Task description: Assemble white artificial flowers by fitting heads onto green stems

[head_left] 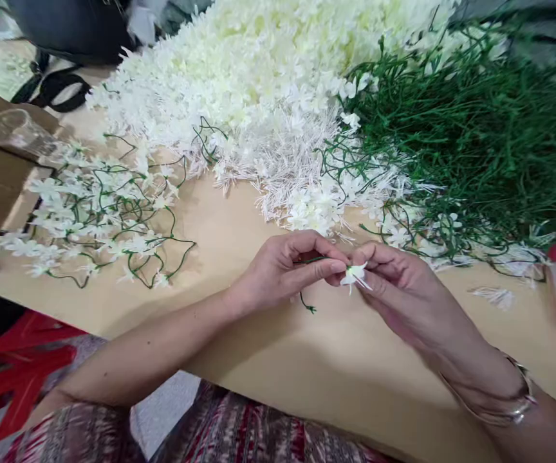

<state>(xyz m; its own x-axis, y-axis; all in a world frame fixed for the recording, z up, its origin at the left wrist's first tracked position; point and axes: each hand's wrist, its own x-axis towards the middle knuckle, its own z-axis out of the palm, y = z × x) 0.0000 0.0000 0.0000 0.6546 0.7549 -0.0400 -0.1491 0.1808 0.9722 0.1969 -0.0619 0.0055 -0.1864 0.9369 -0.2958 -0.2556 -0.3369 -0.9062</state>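
Note:
Over the front of the table, my left hand (297, 267) pinches a thin green artificial stem (307, 305) whose forked end hangs below the fingers. My right hand (398, 283) is closed at the fingertips on a small white artificial flower (354, 275) with pale stamens. Both hands meet at the flower, where the stem runs up to its base; the exact joint is hidden by the fingers. Just beyond the hands lies a cluster of loose white blossoms (314, 209).
A large heap of white petals (259, 71) fills the back of the table (220, 218). Green stems (475, 128) are piled at right. Flowered stems (99, 212) lie at left near a clear plastic cup (20, 132). A red stool (22, 366) stands below left.

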